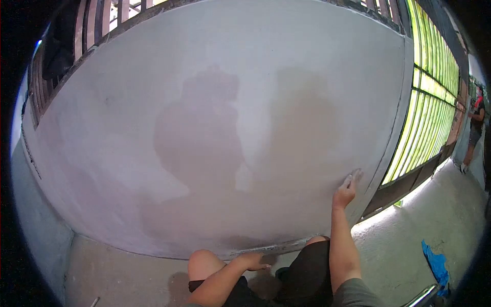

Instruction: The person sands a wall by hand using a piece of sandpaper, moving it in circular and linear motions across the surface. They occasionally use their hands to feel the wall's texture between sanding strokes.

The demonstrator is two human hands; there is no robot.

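My right hand (345,193) is raised against the right part of a smooth grey wall (255,128). Its thumb and fingers are drawn together at the surface, and the fingertips look whitish. A small blurred brownish patch shows at the fingertips; whether it is a held piece or the fingers themselves is unclear. Low between my knees hangs my left hand (253,262), with fingers loosely stretched and nothing visible in them. It is apart from the wall, near the wall's bottom edge.
A barred gate (427,97) with bright green light behind stands to the right. On the concrete floor (394,250) lies a crumpled blue piece (436,263), beside a shiny metal tube (423,297). Another person (476,120) stands at the far right. Upright bars (97,23) top the wall.
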